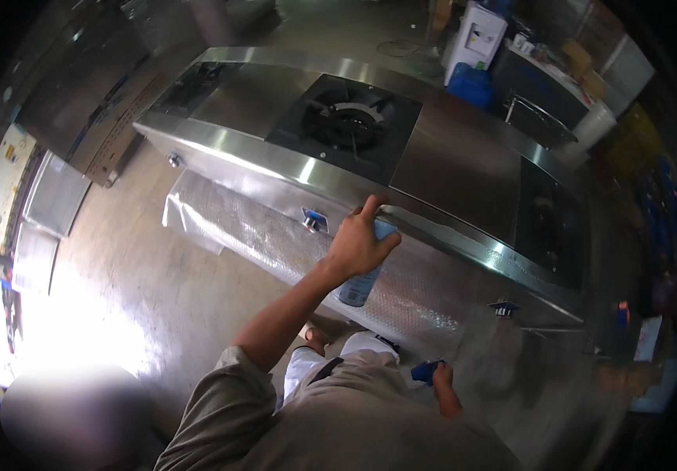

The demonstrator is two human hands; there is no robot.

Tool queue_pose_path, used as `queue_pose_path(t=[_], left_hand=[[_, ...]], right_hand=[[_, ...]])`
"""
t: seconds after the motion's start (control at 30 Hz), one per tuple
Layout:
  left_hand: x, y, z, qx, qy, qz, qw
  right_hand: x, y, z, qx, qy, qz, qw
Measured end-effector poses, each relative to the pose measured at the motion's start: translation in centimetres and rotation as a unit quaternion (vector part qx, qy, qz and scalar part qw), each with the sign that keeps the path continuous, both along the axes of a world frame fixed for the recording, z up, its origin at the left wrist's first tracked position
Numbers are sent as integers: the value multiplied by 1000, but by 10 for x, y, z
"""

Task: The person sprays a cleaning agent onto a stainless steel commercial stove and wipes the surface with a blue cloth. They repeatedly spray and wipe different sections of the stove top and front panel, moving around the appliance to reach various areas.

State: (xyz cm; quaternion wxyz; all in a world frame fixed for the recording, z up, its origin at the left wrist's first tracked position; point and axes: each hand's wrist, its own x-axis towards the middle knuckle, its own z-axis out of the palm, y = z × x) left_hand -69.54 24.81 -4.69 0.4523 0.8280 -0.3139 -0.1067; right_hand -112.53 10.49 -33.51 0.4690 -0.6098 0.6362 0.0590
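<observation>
Stove unit (464,173): bubble wrap (244,224) hangs along its lower front. Front rim (303,169): a pale streak (442,228), apparently unwiped, coats the right stretch; the left stretch shows none clearly. Spray can (356,290): before the rim, left hand (356,245) wrapped around its upper part; contents hidden. Blue cloth (424,370): gripped in the right hand (443,376).

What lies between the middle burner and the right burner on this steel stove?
In the head view, a flat, bare steel panel separates the middle burner from the right burner.
</observation>
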Motion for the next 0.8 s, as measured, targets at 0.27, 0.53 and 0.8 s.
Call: queue_pose_path(t=[0.27,0.53,0.8], left_hand=[[80,70,0,-6,12,-67,998],[153,137,0,-20,25,-79,996],[250,215,9,-28,-1,-81,996]], right_hand=[[28,142,4,42,35,-101,993],[41,263,-44,-7,72,35,997],[186,321,-44,12,-15,-33,999]])
